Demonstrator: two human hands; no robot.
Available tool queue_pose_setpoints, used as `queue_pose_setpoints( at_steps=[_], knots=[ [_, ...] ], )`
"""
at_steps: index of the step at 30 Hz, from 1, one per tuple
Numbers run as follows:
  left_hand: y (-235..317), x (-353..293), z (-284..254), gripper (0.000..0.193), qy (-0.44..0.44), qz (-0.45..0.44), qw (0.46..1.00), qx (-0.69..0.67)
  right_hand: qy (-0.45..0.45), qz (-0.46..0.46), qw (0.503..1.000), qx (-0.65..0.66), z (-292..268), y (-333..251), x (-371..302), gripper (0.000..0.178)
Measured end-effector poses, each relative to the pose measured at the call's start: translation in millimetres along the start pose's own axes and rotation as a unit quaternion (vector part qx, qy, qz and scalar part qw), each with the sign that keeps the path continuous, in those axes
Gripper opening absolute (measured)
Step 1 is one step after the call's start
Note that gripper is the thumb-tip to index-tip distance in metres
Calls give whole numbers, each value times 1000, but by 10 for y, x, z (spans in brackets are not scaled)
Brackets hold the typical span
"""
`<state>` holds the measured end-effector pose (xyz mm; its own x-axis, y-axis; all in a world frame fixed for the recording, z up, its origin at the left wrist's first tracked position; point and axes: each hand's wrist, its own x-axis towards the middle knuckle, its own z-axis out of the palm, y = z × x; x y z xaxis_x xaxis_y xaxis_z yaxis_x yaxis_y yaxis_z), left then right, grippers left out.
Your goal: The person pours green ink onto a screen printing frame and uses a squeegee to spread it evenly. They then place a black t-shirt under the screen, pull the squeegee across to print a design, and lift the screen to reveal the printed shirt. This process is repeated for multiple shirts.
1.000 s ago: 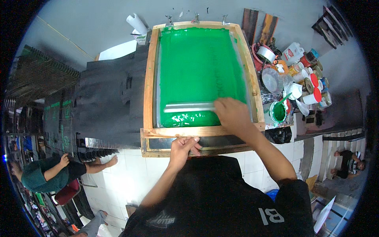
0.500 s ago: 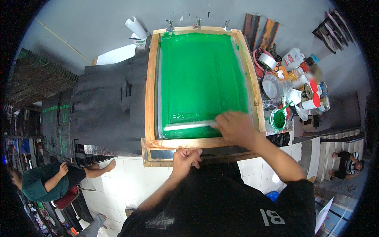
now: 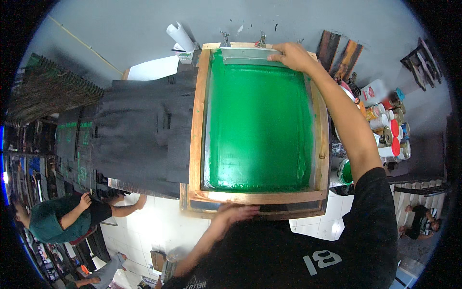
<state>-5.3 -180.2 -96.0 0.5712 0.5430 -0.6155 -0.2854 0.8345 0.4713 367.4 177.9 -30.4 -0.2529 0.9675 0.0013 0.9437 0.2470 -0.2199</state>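
Note:
My right hand (image 3: 294, 58) is closed on a squeegee (image 3: 243, 57), a long pale strip lying across the far end of a wooden-framed printing screen (image 3: 196, 130). Green ink (image 3: 262, 130) coats the mesh, smooth in the middle with thicker streaks along the sides. At the screen's near edge, my left hand (image 3: 233, 216) is open, its fingers stretched to the right just below the front rail, slightly blurred. It holds nothing that shows. Beneath the screen, part of a wooden base (image 3: 192, 208) sticks out at the front.
Metal clamps (image 3: 260, 39) stand at the screen's far rail. Dark sheets (image 3: 144, 130) lie to the left. A green ink pot (image 3: 345, 171) and several jars (image 3: 390, 130) crowd the right side. A person (image 3: 62, 219) sits at the lower left, another (image 3: 421, 221) at the far right.
My right hand has carried the squeegee from the screen's near end to its far end. My left hand has straightened its fingers at the front. The view has shifted slightly.

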Motion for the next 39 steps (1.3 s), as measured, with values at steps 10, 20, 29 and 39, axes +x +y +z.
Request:
queue_pose_setpoints(
  at_steps=[10, 20, 29, 39],
  knots=[
    [1484, 499, 398, 20, -9, 336, 834, 438, 153, 78, 982, -84, 344, 12, -39, 56],
    [3263, 2348, 614, 31, 142, 450, 471, 745, 91, 62, 989, -97, 268, -310, -238, 64],
    [2671, 1806, 437, 28, 118, 464, 505, 718, 163, 9, 983, -78, 469, -637, -968, 56],
    [1751, 855, 188, 19, 101, 444, 527, 717, 167, -3, 985, -46, 651, -1359, -2049, 47]
  ],
)
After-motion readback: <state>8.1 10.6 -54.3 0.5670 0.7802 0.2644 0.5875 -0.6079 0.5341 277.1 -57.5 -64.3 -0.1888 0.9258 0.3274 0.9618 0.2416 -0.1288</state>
